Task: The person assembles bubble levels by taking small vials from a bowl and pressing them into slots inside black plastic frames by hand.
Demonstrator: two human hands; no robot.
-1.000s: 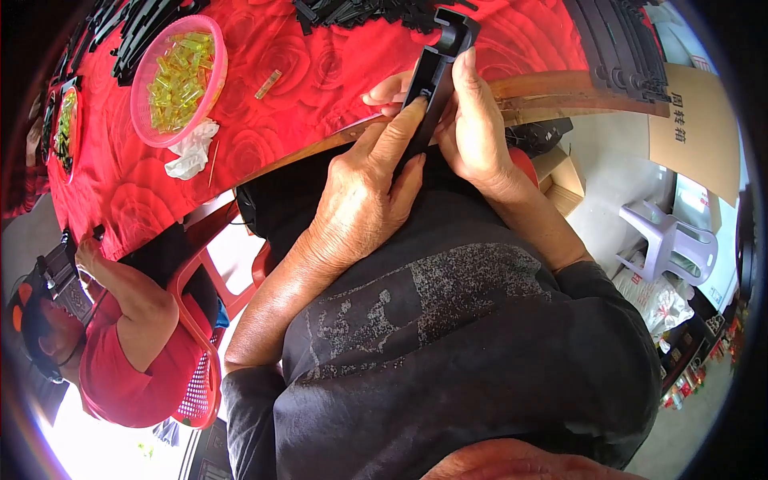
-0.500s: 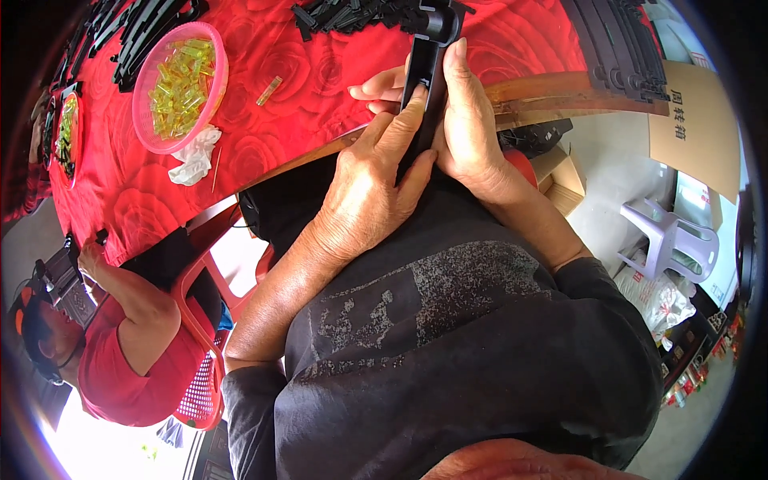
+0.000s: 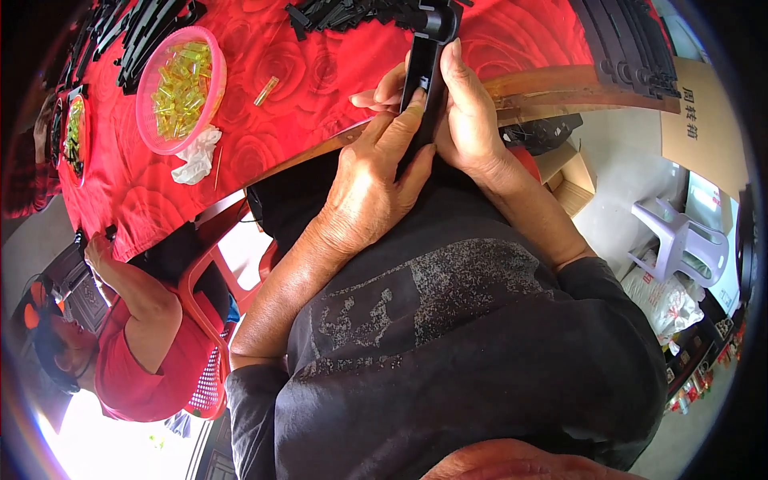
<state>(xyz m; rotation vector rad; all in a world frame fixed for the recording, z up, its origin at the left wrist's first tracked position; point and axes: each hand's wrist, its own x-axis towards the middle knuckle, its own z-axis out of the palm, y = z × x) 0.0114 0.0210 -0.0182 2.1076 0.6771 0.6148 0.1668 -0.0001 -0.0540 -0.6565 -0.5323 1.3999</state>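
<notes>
Through the head view, my right hand grasps the long black part above the worktop's near edge; my left hand has a fingertip in its channel, whether gripping too I cannot tell. I'd press straight, right palm backing it. The black pile crowds its far end; leftward, toward the pink basket, there's more room.

on the table: basket left, strips right
between them: tube, then channel in left hand, right hand
</notes>
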